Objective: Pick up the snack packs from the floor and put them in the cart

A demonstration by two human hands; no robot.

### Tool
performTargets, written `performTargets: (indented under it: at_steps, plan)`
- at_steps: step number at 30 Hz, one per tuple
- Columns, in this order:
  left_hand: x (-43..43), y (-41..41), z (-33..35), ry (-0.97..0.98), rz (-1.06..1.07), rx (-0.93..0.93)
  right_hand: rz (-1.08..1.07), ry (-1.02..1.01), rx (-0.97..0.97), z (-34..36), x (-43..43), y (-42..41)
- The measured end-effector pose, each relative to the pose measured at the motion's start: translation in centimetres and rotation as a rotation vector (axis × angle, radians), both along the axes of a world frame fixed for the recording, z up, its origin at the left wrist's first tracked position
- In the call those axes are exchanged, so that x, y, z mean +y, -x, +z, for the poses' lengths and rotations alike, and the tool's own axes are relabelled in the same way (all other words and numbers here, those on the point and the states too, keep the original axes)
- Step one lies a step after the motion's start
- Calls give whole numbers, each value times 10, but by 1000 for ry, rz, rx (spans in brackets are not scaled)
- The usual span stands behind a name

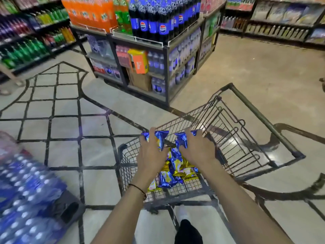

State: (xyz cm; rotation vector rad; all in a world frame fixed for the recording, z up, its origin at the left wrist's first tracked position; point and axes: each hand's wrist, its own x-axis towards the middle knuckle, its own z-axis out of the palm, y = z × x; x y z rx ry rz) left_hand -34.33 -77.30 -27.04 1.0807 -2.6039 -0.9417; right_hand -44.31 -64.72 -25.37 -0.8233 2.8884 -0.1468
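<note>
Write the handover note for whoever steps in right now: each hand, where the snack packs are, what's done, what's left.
Left hand: closed in a grip on shiny blue-and-yellow snack packs, held over the basket.
Right hand: gripping more blue foil packs, also over the basket.
Black wire shopping cart: a pile of blue and gold packs already lies in its basket.
Done: several packs loaded.
Left: release both handfuls into the cart. No packs show on the visible patterned tile floor; check out of view.

Pepsi bottles (162,23) and orange soda packs (91,13) top a display rack (167,73); bottled-water packs (26,199) lie blurred at left.
</note>
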Motion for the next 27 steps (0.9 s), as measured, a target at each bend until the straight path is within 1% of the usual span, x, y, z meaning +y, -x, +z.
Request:
performTargets:
  at_steps: [7, 14, 19, 22, 27]
  plan:
    - [-31, 74, -50, -38, 203, -154, 143, -80, -171, -72, -49, 87]
    - [-64, 104, -116, -107, 308, -270, 214, -171, -242, -150, -90, 150]
    - [-90, 119, -191, -88, 366, -361, 239, -200, -268, -230, -119, 176]
    - [-103, 124, -248, -124, 426, -398, 264, -224, -313, -283, -132, 182]
    - [-108, 135, -341, -159, 439, -458, 233, -300, -349, -375, -139, 198]
